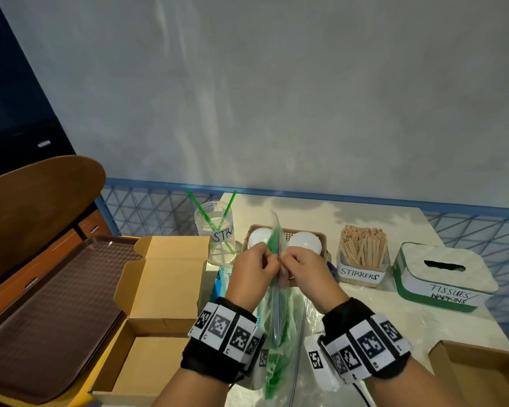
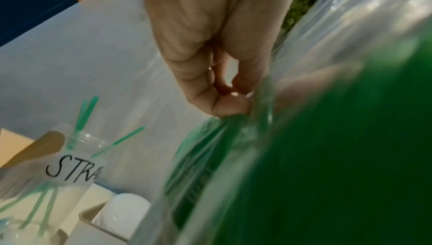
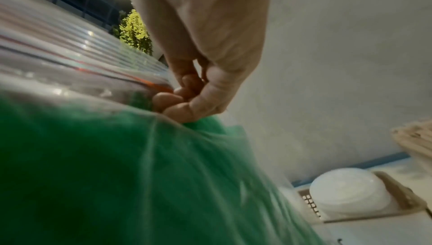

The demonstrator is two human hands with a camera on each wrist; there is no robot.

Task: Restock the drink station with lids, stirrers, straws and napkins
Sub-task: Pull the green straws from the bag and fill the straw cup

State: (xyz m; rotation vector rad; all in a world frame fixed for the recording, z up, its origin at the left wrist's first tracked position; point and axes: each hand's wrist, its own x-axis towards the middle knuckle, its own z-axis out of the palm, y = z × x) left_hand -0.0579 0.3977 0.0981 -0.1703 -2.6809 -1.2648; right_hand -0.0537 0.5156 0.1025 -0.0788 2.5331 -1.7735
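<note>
A clear zip bag (image 1: 278,315) full of green straws stands on end between my hands, its top pointing away from me. My left hand (image 1: 254,267) pinches the left side of the bag's mouth, and my right hand (image 1: 301,267) pinches the right side. In the left wrist view the left hand (image 2: 224,97) pinches the plastic bag (image 2: 233,156). The right hand (image 3: 184,105) grips the bag (image 3: 117,166) beside its red zip line. A clear jar (image 1: 216,230) labelled for straws holds a few green straws behind the bag.
A basket (image 1: 288,232) of white lids, a stirrers box (image 1: 362,259) and a green tissue box (image 1: 441,277) line the table's back. An open cardboard box (image 1: 159,298) and a brown tray (image 1: 41,312) lie left. Another box corner (image 1: 479,374) sits front right.
</note>
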